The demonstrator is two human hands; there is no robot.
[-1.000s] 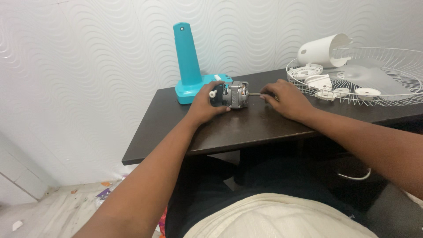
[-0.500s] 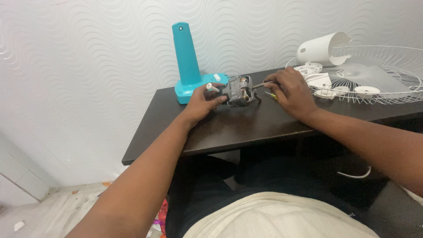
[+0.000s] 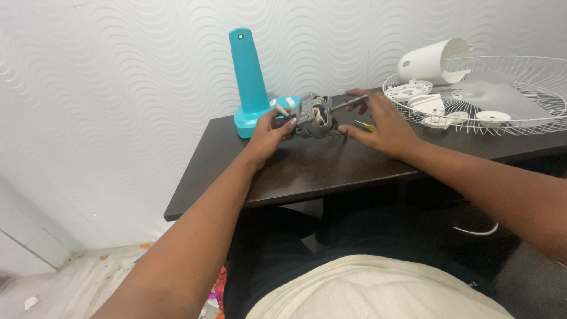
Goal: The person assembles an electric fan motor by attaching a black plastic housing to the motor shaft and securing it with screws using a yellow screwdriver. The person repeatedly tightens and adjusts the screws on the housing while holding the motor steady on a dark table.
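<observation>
A small grey electric motor (image 3: 313, 116) with a steel shaft is lifted and tilted above the dark table (image 3: 307, 168). My left hand (image 3: 267, 133) grips its rear end, where a white knob sticks out. At the shaft end, my right hand (image 3: 378, 121) has its fingertips on the shaft and its fingers spread. A yellow-handled screwdriver (image 3: 364, 125) lies on the table, partly hidden under my right hand.
A teal stand (image 3: 251, 82) with a tall column rises behind the motor against the wall. At the right lies a white wire fan guard (image 3: 520, 94) holding several white plastic parts and a white housing (image 3: 431, 61). Scraps litter the floor at lower left.
The motor has risen off the table and tilted, its shaft now pointing up and to the right. My right hand moved up along the shaft and its fingers spread.
</observation>
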